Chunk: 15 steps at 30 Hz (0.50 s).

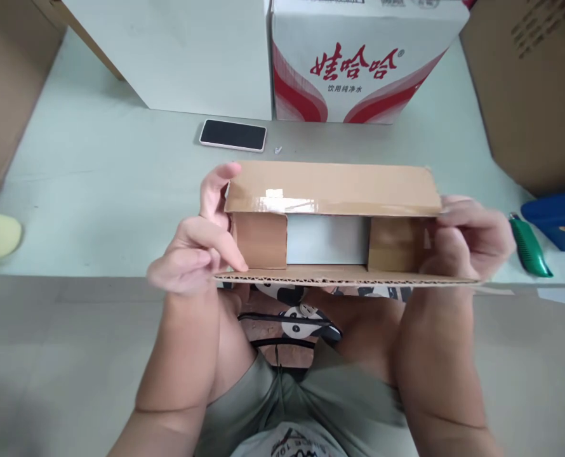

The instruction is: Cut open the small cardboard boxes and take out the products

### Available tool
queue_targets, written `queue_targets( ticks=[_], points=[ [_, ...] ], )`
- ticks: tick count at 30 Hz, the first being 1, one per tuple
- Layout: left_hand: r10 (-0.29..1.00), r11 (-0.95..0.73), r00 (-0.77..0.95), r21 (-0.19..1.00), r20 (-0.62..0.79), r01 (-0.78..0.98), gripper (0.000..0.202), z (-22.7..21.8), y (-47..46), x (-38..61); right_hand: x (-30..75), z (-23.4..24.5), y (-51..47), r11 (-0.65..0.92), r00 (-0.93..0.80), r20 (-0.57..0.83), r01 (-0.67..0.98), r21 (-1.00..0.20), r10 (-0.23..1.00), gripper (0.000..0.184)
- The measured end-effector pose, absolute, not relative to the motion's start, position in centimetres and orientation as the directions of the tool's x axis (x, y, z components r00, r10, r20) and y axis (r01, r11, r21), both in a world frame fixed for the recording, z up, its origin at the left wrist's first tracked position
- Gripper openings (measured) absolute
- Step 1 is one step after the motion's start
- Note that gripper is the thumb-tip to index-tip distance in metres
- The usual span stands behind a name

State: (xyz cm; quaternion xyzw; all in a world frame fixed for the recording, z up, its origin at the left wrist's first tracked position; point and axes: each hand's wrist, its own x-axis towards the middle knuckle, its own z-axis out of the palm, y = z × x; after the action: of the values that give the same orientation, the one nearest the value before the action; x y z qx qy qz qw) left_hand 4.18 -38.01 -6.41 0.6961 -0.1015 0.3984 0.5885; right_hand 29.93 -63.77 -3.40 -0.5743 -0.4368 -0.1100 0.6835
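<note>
Head view, centre of frame: I judge that the open carton (334,189), held at its ends by the left hand (194,244) and right hand (477,235), could buckle if squeezed unevenly.

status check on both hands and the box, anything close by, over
Left hand and right hand holding opposite ends of cardboard box. Box open, pale surface showing between end flaps. Phone on table beyond it.

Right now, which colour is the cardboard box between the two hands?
The cardboard box is brown, best seen in the head view.
</note>
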Motion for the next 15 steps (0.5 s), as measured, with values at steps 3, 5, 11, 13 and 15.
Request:
queue_targets(
  ticks=[3, 5, 11, 13, 15],
  points=[
    [0.445, -0.299, 0.676, 0.809, 0.587, -0.506, 0.053, -5.5, -39.3, 3.3, 29.1, -1.4, -65.1, 0.401, 0.277, 0.78, 0.733, -0.549, 0.561, 0.026],
    [0.489, -0.367, 0.655, 0.817, 0.576, -0.445, 0.051, -4.7, -40.1, 3.0, 28.7, -0.4, -65.7, 0.399, 0.164, 0.752, 0.764, -0.506, 0.639, 0.034],
    [0.322, -0.645, 0.741, 0.71, 0.589, -0.284, 0.031, -2.5, -40.8, 3.1, 27.3, 1.7, -66.8, 0.214, -0.023, 0.396, 0.87, -0.445, 0.918, 0.048],
    [0.33, -0.621, 0.762, 0.736, 0.557, -0.268, 0.047, -2.0, -40.8, 3.1, 26.7, 2.1, -66.9, 0.131, -0.007, 0.284, 0.898, -0.421, 0.959, 0.058],
    [0.388, -0.56, 0.77, 0.793, 0.506, -0.24, 0.066, -1.6, -41.1, 3.1, 26.2, 2.1, -66.8, 0.097, 0.009, 0.242, 0.902, -0.421, 0.97, 0.062]
  ],
)
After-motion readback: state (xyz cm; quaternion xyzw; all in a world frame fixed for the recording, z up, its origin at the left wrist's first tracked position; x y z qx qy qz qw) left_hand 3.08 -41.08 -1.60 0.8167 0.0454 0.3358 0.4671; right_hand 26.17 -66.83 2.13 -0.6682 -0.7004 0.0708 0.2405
